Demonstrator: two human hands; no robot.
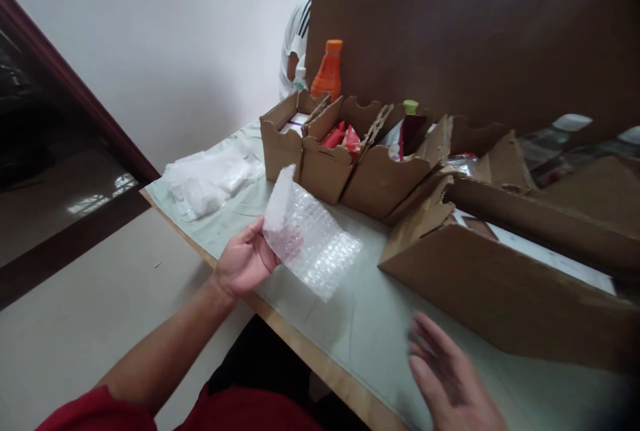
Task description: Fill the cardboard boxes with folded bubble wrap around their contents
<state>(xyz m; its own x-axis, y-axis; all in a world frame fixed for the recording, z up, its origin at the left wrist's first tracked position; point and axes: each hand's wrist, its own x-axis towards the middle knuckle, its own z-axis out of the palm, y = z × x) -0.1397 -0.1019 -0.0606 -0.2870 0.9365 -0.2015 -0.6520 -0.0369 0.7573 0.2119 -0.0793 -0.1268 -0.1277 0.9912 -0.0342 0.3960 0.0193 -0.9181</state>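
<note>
My left hand (249, 259) holds a clear bubble wrap pouch (315, 234) above the table's front part, with the thumb over its left edge and the fingers behind it, partly seen through the plastic. One end of the pouch stands up and folds over. My right hand (447, 374) is at the lower right, somewhat blurred, its thumb and fingers apart with nothing visible between them. It hovers over the cloth in front of a long cardboard bin (490, 291). More bubble wrap pouches (207, 181) lie in a loose pile at the table's left end.
Cardboard bins (325, 167) stand in a row, holding red packets (340, 137) and other packages. Behind them are an orange bottle (329, 71) and clear bottles. A brown board (450, 31) rises at the back; a person's white sleeve (295, 44) shows beside it. Pale green cloth (345, 331) covers the table.
</note>
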